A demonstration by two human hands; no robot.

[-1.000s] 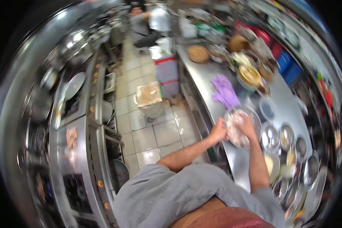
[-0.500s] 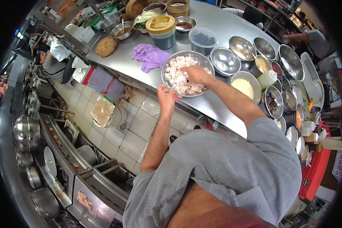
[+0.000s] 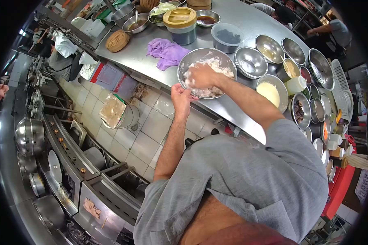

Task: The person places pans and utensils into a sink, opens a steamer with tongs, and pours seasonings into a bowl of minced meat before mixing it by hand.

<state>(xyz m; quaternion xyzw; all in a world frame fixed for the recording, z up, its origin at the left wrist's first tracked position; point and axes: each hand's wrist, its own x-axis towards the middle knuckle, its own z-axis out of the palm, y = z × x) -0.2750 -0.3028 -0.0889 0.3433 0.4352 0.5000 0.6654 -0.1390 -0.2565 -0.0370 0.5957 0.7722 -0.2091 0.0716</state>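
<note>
A steel mixing bowl (image 3: 193, 58) stands at the near edge of the metal counter. Pale pink-white chunks coated in something whitish, perhaps raw meat (image 3: 221, 68), fill much of it. At the bowl's near left rim, my left hand (image 3: 181, 99) grips the edge with thumb and fingers. Inside the bowl is my right hand (image 3: 202, 76), over the left part of the chunks; motion smears its fingers, so their closure is unclear. Just behind lies a crumpled purple cloth (image 3: 167, 53), and a lidded clear tub (image 3: 227, 37) with dark contents stands beyond.
To the right are empty steel bowls (image 3: 250, 62), a bowl of pale yellow liquid (image 3: 268, 93), a squeeze bottle (image 3: 295, 85) and several small containers. A yellow-lidded bucket (image 3: 180, 25) stands behind. On the tiled floor sits a bin (image 3: 126, 118). Another person (image 3: 335, 32) is at far right.
My right hand has swept leftward through the bowl, bunching the chunks to the right and baring the wall. My left hand stays on the rim. The whole view has shifted slightly.
</note>
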